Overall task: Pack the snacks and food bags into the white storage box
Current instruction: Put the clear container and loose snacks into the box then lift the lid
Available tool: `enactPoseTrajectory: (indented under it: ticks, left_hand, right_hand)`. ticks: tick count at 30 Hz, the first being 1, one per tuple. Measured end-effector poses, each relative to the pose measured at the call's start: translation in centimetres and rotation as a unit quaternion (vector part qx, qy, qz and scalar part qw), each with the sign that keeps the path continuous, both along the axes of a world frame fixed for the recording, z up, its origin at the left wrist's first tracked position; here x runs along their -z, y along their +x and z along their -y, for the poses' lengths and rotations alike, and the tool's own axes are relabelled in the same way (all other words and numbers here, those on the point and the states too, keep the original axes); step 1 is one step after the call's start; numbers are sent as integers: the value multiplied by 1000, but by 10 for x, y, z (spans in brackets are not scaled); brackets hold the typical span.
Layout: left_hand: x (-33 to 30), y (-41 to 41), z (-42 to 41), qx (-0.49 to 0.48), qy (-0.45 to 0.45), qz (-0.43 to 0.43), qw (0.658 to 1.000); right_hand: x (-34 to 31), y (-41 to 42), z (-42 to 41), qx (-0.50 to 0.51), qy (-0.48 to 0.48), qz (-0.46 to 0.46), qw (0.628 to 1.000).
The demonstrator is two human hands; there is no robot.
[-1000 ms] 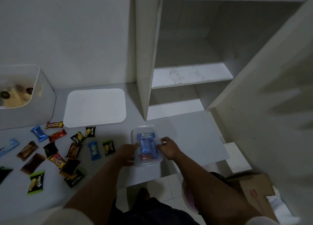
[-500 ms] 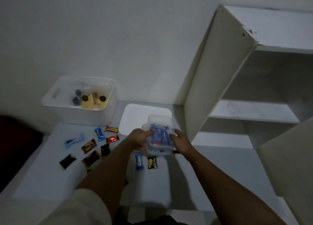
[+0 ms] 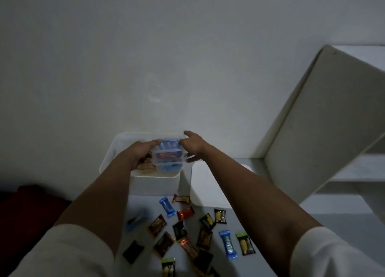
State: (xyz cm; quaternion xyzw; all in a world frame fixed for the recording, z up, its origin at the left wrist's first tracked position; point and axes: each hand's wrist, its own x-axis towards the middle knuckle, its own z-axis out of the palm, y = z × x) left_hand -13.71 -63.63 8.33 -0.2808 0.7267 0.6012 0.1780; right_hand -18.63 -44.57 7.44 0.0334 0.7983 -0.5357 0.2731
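We see a pale grey surface (image 3: 260, 245) running up to the wall. On it, at about eleven o'clock from the middle of the spread, stands the white storage box (image 3: 155, 183), and just beside it at one o'clock lies a flat white lid (image 3: 210, 185). Small snack packets are scattered loose below these: a blue packet (image 3: 167, 206) and a red packet (image 3: 185, 213) near the box, a black and yellow packet (image 3: 220, 215) at three o'clock, a second blue packet (image 3: 228, 244) and a green-topped packet (image 3: 245, 243) at five o'clock, brown ones (image 3: 157, 225) towards nine. None overlaps the lid.
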Motion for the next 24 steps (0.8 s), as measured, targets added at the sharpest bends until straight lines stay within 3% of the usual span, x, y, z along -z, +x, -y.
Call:
enactPoseTrajectory:
  ticks: [10, 13, 15, 19, 21, 24]
  left_hand:
    - [87, -72, 66, 66, 21, 133, 989]
    - [115, -83, 76, 80, 31, 173, 981]
    - [136, -89, 78, 95, 38, 199, 975]
    - [161, -92, 74, 129, -2, 194, 972]
    - [171, -92, 70, 148, -17, 182, 972]
    - [185, -90, 65, 163, -55, 149, 974]
  right_hand:
    - [43, -40, 70, -26, 160, 82, 983]
    - [37, -42, 89, -77, 188, 178, 963]
    - [35, -43, 96, -145, 217, 196, 945]
    - [52, -52, 112, -221, 310, 117, 917]
    - [78, -53, 118, -269, 377, 54, 885]
    - [125, -49, 122, -268, 445, -38, 854]
